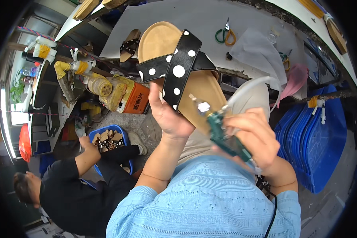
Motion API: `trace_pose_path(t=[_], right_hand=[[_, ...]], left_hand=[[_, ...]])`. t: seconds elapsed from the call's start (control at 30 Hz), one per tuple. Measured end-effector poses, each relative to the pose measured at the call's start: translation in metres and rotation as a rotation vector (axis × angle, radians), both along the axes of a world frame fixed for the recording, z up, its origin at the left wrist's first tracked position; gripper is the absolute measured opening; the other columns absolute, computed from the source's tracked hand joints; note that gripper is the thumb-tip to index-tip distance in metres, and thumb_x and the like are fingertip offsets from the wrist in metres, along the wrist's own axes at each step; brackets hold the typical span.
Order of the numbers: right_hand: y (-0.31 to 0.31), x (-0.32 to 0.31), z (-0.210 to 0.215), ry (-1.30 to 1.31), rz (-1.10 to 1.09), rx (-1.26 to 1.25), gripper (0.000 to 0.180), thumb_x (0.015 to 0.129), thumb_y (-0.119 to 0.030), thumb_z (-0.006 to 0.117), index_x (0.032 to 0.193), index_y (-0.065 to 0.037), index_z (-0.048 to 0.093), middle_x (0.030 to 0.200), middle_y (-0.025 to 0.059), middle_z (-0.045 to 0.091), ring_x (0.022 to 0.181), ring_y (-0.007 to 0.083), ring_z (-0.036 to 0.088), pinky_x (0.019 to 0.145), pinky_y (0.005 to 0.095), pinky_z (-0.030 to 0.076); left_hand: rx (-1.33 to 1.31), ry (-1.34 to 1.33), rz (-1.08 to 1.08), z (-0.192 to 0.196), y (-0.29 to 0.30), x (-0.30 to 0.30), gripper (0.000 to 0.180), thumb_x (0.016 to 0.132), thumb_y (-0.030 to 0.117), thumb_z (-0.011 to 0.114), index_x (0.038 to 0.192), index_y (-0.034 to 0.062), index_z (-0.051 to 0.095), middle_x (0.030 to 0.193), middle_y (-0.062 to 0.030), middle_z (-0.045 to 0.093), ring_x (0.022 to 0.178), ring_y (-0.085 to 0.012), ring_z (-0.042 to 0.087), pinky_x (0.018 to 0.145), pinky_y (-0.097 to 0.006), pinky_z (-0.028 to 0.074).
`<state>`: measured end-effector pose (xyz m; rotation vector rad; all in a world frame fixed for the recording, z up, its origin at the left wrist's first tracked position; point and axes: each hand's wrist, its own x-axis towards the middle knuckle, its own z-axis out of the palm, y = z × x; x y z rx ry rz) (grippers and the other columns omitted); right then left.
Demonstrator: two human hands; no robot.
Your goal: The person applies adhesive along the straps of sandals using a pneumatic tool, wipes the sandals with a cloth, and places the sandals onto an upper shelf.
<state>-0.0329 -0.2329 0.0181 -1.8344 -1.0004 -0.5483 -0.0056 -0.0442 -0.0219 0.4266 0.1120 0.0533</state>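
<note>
My left hand (168,119) is closed on the side of a sandal (181,71), which has a tan sole and crossed black straps with white dots. The sandal is tilted in front of me, its rounded end pointing away. In my right hand (252,135) is a green hand tool with a metal nozzle (217,129), partly blurred. Its nozzle points at the tan footbed below the straps; whether it touches, I cannot tell. A pale tube (252,84) arches above the tool, and a black cord (274,210) hangs near my right forearm.
Scissors (226,35) and another dotted sandal (129,45) lie on the grey bench (158,12). Stacked blue trays (317,142) stand at right. At left are an orange-and-yellow container (133,95), a blue basin (125,137) of sandals and a seated person in black (81,194).
</note>
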Motion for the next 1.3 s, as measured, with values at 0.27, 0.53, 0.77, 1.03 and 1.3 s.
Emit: trace_pose_path(t=[0.27, 0.53, 0.77, 1.03, 1.3], right_hand=[[0.028, -0.010, -0.005, -0.165, -0.005, 0.000, 0.024, 0.055, -0.012, 0.063, 0.071, 0.005, 0.055, 0.085, 0.0197, 0.065, 0.072, 0.0273, 0.064, 0.065, 0.0388, 0.048], [0.029, -0.010, 0.003, -0.115, 0.006, -0.031, 0.028, 0.054, -0.012, 0.067, 0.072, 0.006, 0.055, 0.087, 0.0206, 0.067, 0.071, 0.0283, 0.067, 0.063, 0.0364, 0.042], [0.026, -0.010, 0.003, -0.067, 0.030, -0.078, 0.031, 0.053, -0.016, 0.069, 0.072, 0.005, 0.055, 0.083, 0.0172, 0.063, 0.065, 0.0250, 0.060, 0.062, 0.0352, 0.039], [0.018, -0.011, 0.006, -0.048, 0.072, -0.107, 0.033, 0.057, -0.020, 0.073, 0.072, 0.004, 0.055, 0.080, 0.0152, 0.061, 0.059, 0.0214, 0.051, 0.057, 0.0345, 0.032], [0.018, -0.014, 0.009, -0.029, 0.025, -0.075, 0.023, 0.049, -0.010, 0.061, 0.067, -0.001, 0.049, 0.067, 0.0062, 0.039, 0.058, 0.0211, 0.041, 0.054, 0.0351, 0.029]], left_hand=[[-0.325, -0.379, -0.274, 0.012, -0.013, 0.012, 0.119, 0.084, 0.092, 0.031, 0.150, -0.0068, 0.034, 0.138, -0.0359, 0.051, 0.125, -0.0414, 0.057, 0.108, -0.050, 0.048], [-0.232, -0.401, -0.223, 0.009, -0.015, 0.012, 0.115, 0.085, 0.091, 0.032, 0.150, -0.0044, 0.034, 0.139, -0.0318, 0.050, 0.127, -0.0412, 0.055, 0.108, -0.049, 0.049], [-0.221, -0.356, -0.192, 0.008, -0.016, 0.011, 0.113, 0.086, 0.091, 0.029, 0.151, -0.0012, 0.035, 0.137, -0.0327, 0.051, 0.125, -0.0411, 0.057, 0.105, -0.050, 0.052], [-0.261, -0.374, -0.270, 0.002, -0.009, 0.015, 0.112, 0.087, 0.088, 0.034, 0.154, -0.0023, 0.028, 0.145, -0.0316, 0.044, 0.129, -0.0442, 0.051, 0.110, -0.054, 0.045], [-0.245, -0.391, -0.315, -0.011, 0.000, 0.020, 0.119, 0.086, 0.087, 0.042, 0.156, -0.0067, 0.020, 0.148, -0.0357, 0.040, 0.134, -0.0453, 0.047, 0.115, -0.053, 0.040]])
